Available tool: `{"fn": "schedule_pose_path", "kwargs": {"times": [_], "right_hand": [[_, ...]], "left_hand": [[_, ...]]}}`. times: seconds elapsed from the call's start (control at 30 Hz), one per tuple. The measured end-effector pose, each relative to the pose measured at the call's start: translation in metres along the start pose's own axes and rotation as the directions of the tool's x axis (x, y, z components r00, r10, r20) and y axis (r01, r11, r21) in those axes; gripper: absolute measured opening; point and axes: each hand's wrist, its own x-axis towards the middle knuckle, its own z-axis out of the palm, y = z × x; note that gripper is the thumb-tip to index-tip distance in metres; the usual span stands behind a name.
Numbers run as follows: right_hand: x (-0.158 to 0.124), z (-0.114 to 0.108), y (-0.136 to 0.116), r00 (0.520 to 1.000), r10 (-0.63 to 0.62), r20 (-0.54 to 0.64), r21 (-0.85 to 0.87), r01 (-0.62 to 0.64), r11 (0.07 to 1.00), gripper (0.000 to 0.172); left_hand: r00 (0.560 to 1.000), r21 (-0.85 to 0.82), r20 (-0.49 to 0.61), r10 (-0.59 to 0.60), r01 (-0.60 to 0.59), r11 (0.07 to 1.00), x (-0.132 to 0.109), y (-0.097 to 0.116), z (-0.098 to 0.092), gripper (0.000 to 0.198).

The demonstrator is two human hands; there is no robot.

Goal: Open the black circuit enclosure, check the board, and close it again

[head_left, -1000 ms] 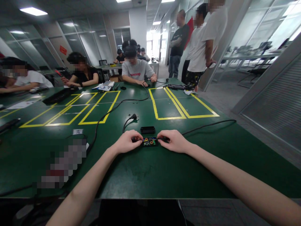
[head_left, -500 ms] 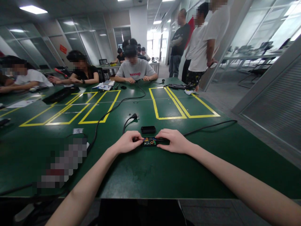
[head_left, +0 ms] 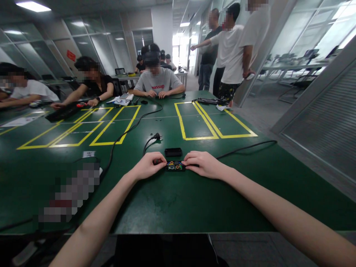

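A small open black power adapter case (head_left: 175,167) lies on the green table in front of me. Inside it shows a circuit board with copper coils and blue and yellow wires. My left hand (head_left: 150,165) pinches the left end, where a cable enters. At the right end, my right hand (head_left: 204,165) has its thumb and fingers closed around the other cable's entry. Exactly what the fingertips press is too small to tell. Just behind the case rests its black cover (head_left: 172,152), hollow side up. A black power plug (head_left: 157,137) on a cord lies beyond my left hand.
A black cable (head_left: 247,148) runs out to the right. To the left lies a blurred-out power strip (head_left: 73,191) with a long cord (head_left: 111,154). Yellow tape outlines (head_left: 200,138) mark the green table (head_left: 155,207). Several people sit or stand around it.
My fingers have shifted slightly at both ends of the case, and the right fingers sit closer together. Across the table, a co-worker has reached to the left; a standing person has stretched out an arm.
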Motion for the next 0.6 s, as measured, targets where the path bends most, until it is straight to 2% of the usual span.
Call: {"fn": "schedule_pose_path", "kwargs": {"times": [0.2, 0.33, 0.43, 0.5, 0.6], "right_hand": [[0.004, 0.004, 0.005, 0.999, 0.033, -0.037, -0.042, -0.035, 0.999, 0.022], [0.006, 0.011, 0.006, 0.988, 0.049, -0.148, 0.041, -0.044, 0.998, 0.021], [0.005, 0.017, 0.005, 0.961, 0.144, -0.238, 0.047, -0.137, 0.989, 0.031], [0.005, 0.022, 0.005, 0.947, 0.219, -0.235, 0.016, -0.221, 0.975, 0.039], [0.006, 0.028, 0.006, 0.954, 0.254, -0.159, -0.022, -0.261, 0.965, 0.042]], "left_hand": [[0.997, 0.149, -0.06, 0.056, -0.047, 0.988, 0.004, -0.004, 0.003, 0.015], [0.986, 0.206, -0.111, 0.127, -0.102, 0.973, 0.004, -0.006, 0.007, 0.013], [0.977, 0.235, -0.175, 0.121, -0.078, 0.969, 0.003, -0.008, 0.006, 0.013], [0.975, 0.264, -0.197, 0.105, -0.05, 0.963, 0.003, -0.011, 0.005, 0.017], [0.989, 0.306, -0.108, 0.102, -0.065, 0.95, 0.003, -0.015, 0.004, 0.038]]}}
